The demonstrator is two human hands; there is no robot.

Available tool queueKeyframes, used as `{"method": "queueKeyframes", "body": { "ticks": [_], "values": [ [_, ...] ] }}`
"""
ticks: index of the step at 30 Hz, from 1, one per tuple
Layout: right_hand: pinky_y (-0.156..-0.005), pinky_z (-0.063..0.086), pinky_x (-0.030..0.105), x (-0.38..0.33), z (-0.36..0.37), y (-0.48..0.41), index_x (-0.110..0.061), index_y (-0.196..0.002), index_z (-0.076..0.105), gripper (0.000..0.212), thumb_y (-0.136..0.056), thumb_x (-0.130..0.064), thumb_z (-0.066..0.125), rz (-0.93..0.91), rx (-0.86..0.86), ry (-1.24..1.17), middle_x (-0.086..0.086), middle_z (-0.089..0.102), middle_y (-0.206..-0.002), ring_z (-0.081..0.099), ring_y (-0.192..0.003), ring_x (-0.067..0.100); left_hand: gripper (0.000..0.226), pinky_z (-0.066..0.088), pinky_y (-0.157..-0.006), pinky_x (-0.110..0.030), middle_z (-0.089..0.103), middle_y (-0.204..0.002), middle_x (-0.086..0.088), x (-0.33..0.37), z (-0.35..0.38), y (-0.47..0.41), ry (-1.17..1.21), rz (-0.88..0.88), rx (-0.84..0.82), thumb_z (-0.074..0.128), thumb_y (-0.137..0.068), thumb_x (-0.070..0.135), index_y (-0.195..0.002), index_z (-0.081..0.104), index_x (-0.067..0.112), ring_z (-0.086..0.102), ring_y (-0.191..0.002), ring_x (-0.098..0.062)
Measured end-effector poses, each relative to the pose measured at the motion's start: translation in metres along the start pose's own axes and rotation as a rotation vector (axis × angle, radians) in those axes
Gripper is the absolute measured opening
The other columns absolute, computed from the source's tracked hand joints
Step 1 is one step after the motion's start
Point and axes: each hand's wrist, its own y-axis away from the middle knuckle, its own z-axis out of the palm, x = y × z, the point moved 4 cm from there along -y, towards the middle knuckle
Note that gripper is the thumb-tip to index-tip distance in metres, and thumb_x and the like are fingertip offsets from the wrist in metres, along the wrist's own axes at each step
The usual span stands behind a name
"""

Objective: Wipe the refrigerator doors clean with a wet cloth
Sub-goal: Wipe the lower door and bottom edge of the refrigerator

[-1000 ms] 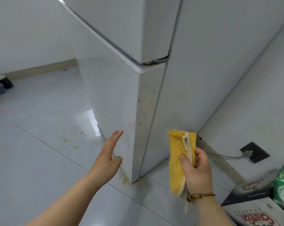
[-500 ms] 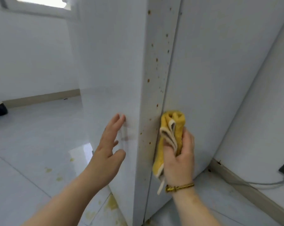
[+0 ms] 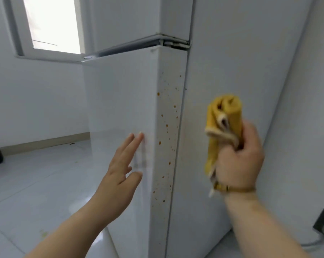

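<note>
The refrigerator door (image 3: 120, 108), the lower of two, fills the middle of my view. Its glossy front lies under the fingertips of the left hand (image 3: 120, 175), and its narrow side edge (image 3: 168, 136) runs just to the right of them. That hand's fingers (image 3: 138, 140) are straight and slightly spread. The tips look to be touching the front, meeting their own reflection, and they hold nothing. The right hand (image 3: 239, 164) has its fingers curled tight round a bunched yellow cloth (image 3: 222, 123), which sticks up above the knuckles. The cloth is blurred and hangs clear of the door edge, in front of the refrigerator's side panel (image 3: 241, 62). I cannot tell whether it touches that panel. Brown spots (image 3: 166, 125) run down the edge from well above the fingertips to well below the wrist, so I judge that strip is not yet done. The front near the fingers looks clean, though I cannot say it has been wiped. The upper door (image 3: 124, 21), far above both hands, shows no marks I can make out. By my reckoning most of the wiping is left.
</note>
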Motion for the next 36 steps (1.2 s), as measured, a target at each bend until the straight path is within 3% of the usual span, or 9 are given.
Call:
{"method": "queueKeyframes", "body": {
  "ticks": [2, 5, 9, 13, 16, 22, 30, 33, 36],
  "values": [
    [-0.087, 0.042, 0.013, -0.021, 0.012, -0.041, 0.002, -0.115, 0.058, 0.038, -0.078, 0.002, 0.049, -0.146, 0.015, 0.014, 0.008, 0.063, -0.103, 0.058, -0.098, 0.007, 0.080, 0.027, -0.076, 0.010, 0.014, -0.125, 0.051, 0.002, -0.006, -0.001, -0.016, -0.009, -0.027, 0.040, -0.089, 0.000, -0.109, 0.024, 0.075, 0.017, -0.104, 0.041],
    [-0.097, 0.040, 0.021, -0.041, 0.039, -0.072, -0.004, -0.124, 0.054, 0.051, -0.076, 0.009, 0.045, -0.314, -0.117, 0.114, 0.016, 0.055, -0.126, 0.051, -0.119, 0.028, 0.080, 0.026, -0.086, 0.005, 0.017, -0.123, 0.050, 0.004, -0.012, -0.004, -0.030, -0.028, -0.062, 0.042, -0.088, 0.001, -0.106, 0.026, 0.077, 0.018, -0.110, 0.037],
    [-0.098, 0.016, 0.002, -0.037, 0.059, -0.052, -0.007, -0.128, 0.051, 0.062, -0.068, 0.008, 0.041, -0.472, -0.251, 0.220, 0.017, 0.046, -0.137, 0.043, -0.118, 0.024, 0.074, 0.029, -0.097, -0.016, 0.014, -0.127, 0.049, 0.007, -0.011, -0.004, 0.002, -0.059, -0.075, 0.039, -0.066, 0.021, -0.098, 0.021, 0.085, 0.018, -0.113, 0.034],
    [-0.101, 0.023, 0.014, -0.014, 0.049, -0.015, -0.015, -0.127, 0.046, 0.060, -0.070, 0.003, 0.037, -0.602, -0.301, 0.264, 0.011, 0.045, -0.135, 0.044, -0.110, 0.026, 0.078, 0.041, -0.082, -0.008, 0.014, -0.127, 0.046, 0.006, -0.007, -0.002, 0.039, -0.043, -0.056, 0.044, -0.083, 0.004, -0.111, 0.026, 0.075, 0.029, -0.097, 0.039],
    [-0.099, 0.023, 0.014, -0.014, 0.042, -0.020, -0.015, -0.120, 0.055, 0.055, -0.071, 0.002, 0.036, -0.650, -0.343, 0.249, 0.008, 0.047, -0.128, 0.043, -0.105, 0.024, 0.088, 0.039, -0.088, -0.008, 0.011, -0.124, 0.051, 0.003, -0.007, -0.002, 0.022, -0.070, -0.081, 0.039, -0.084, -0.012, -0.111, 0.025, 0.071, 0.024, -0.100, 0.040],
    [-0.090, 0.030, 0.006, -0.044, 0.062, -0.061, 0.000, -0.115, 0.060, 0.055, -0.067, 0.015, 0.037, -0.419, -0.009, 0.076, 0.013, 0.044, -0.099, 0.042, -0.094, 0.021, 0.100, 0.038, -0.080, 0.000, 0.004, -0.126, 0.054, 0.004, -0.008, -0.001, 0.002, -0.083, -0.122, 0.036, -0.084, -0.011, -0.099, 0.013, 0.085, 0.019, -0.105, 0.040],
    [-0.093, 0.032, 0.016, -0.026, 0.054, -0.004, -0.019, -0.117, 0.053, 0.037, -0.085, -0.006, 0.040, -0.699, -0.222, 0.163, 0.005, 0.041, -0.111, 0.042, -0.100, 0.021, 0.086, 0.039, -0.082, -0.001, 0.000, -0.126, 0.057, 0.002, -0.006, -0.001, 0.047, -0.062, -0.148, 0.041, -0.076, 0.007, -0.100, 0.011, 0.084, 0.017, -0.106, 0.041],
    [-0.092, 0.032, 0.008, -0.039, 0.062, -0.042, -0.003, -0.117, 0.060, 0.054, -0.072, 0.006, 0.032, -0.372, -0.008, 0.050, 0.008, 0.043, -0.103, 0.043, -0.097, 0.019, 0.084, 0.036, -0.082, 0.002, 0.001, -0.126, 0.058, 0.001, -0.008, -0.001, 0.033, -0.054, -0.158, 0.041, -0.073, 0.010, -0.105, 0.011, 0.082, 0.016, -0.108, 0.040],
    [-0.089, 0.025, 0.000, -0.062, 0.079, -0.071, 0.002, -0.116, 0.060, 0.058, -0.067, 0.009, 0.031, -0.197, 0.149, -0.052, 0.011, 0.045, -0.100, 0.039, -0.094, 0.018, 0.089, 0.027, -0.104, -0.012, 0.001, -0.129, 0.055, -0.003, -0.009, -0.003, 0.004, -0.055, -0.164, 0.041, -0.077, 0.004, -0.108, 0.010, 0.081, 0.009, -0.121, 0.031]
  ]
}}
